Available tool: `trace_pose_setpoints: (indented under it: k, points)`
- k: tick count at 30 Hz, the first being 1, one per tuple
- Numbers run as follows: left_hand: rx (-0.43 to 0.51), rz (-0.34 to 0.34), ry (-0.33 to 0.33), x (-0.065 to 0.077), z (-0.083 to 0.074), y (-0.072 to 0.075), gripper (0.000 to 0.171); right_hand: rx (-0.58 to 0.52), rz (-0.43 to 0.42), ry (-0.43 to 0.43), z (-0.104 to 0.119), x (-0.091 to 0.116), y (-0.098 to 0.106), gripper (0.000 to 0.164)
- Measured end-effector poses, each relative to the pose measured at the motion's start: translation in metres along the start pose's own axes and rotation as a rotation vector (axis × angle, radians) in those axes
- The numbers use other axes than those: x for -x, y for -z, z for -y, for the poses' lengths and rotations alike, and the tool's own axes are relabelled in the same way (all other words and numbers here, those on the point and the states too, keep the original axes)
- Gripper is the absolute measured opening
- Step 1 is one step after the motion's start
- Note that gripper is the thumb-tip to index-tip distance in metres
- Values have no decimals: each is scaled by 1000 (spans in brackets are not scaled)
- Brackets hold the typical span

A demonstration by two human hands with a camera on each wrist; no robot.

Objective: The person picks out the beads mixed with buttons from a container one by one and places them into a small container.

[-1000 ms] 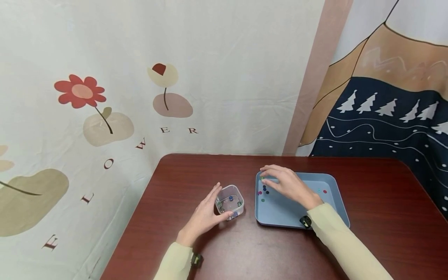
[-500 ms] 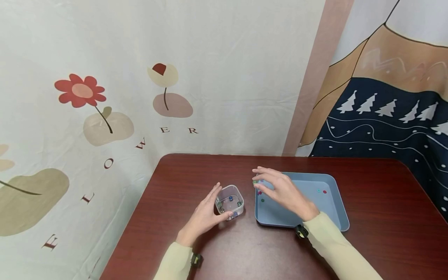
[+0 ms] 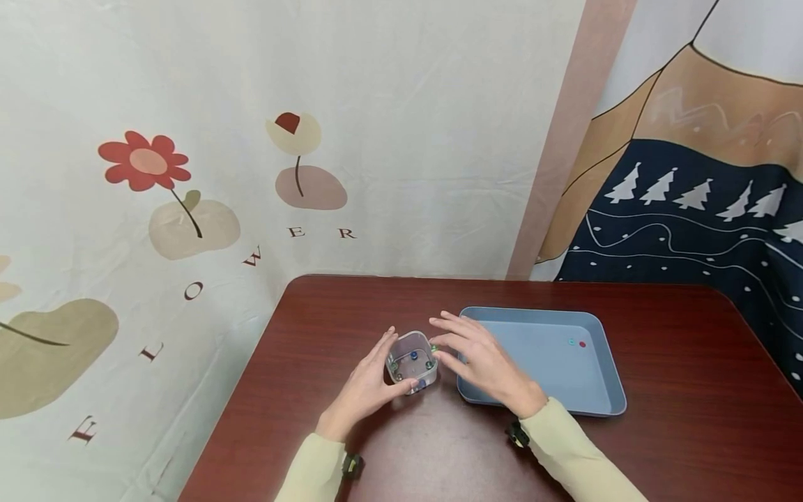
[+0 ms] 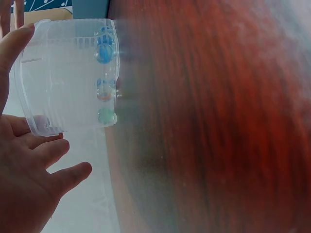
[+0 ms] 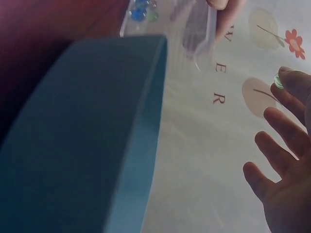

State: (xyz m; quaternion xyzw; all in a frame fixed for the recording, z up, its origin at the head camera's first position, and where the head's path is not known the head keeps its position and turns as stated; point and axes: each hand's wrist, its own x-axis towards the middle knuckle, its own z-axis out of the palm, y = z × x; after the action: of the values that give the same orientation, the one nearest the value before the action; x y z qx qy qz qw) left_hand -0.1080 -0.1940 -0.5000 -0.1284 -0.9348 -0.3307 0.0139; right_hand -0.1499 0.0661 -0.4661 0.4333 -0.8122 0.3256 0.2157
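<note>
My left hand (image 3: 364,390) holds the clear plastic box (image 4: 73,77) between thumb and fingers, near its rim. Several glassy marbles, blue and green ones among them, lie on the bottom of that box; one blue marble (image 4: 104,53) shows through the wall. Between thumb and index finger, my right hand (image 3: 479,359) pinches a small round light-green piece (image 5: 278,81); the thumb covers part of it. Its other fingers are spread. In the head view these fingertips are right at the box's right rim, and the right hand overlaps the left end of the blue tray (image 3: 546,317).
On the tray's right side lie a small red disc (image 3: 583,344) and a small teal ring-like piece (image 3: 571,341). The tray stands right of the box on a dark red-brown wooden table (image 3: 351,300). A printed curtain (image 3: 408,139) hangs behind.
My right hand has moved left from over the tray to the box's rim, carrying the green piece. Its hand now hides the tray's left pieces. The left hand and box stay put.
</note>
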Motion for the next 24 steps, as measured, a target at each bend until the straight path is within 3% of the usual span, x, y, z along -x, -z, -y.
trace_pose_setpoints:
  k: [14, 24]
  points:
    - [-23, 6, -8, -1, 1, -1, 98, 26, 111, -42, 5, -1, -23, 18]
    - [-10, 8, -3, 0, 1, -1, 98, 37, 140, -76, -1, -1, -37, 18]
